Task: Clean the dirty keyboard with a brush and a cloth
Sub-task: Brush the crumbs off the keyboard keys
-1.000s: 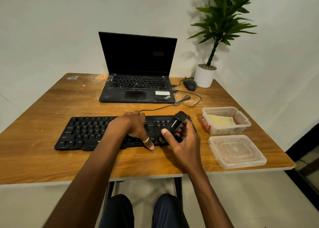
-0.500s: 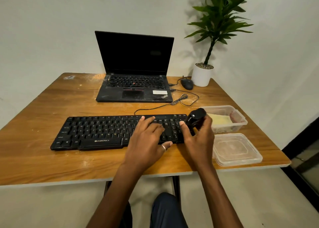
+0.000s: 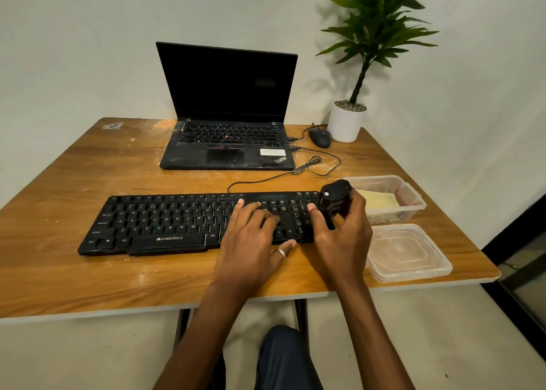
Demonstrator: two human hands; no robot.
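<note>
A black wired keyboard [image 3: 165, 224] lies across the wooden table [image 3: 59, 277], dusty with pale specks. My left hand [image 3: 251, 242] rests flat on its right half, fingers spread, a ring on one finger. My right hand [image 3: 342, 236] grips a black brush [image 3: 335, 193] by its thick handle at the keyboard's right end; the bristle end is hidden behind my fingers. A yellow cloth [image 3: 379, 200] lies folded inside a clear plastic box [image 3: 413, 205] just right of the brush.
An open black laptop [image 3: 229, 141] stands behind the keyboard, its cable looping across the table. A black mouse [image 3: 319, 137] and a white potted plant [image 3: 345, 123] sit at the back right. The clear box lid [image 3: 409, 253] lies near the front right edge.
My left hand has slid from the keyboard's middle to its right half. My right hand has carried the brush from the lower right keys up to the keyboard's right end.
</note>
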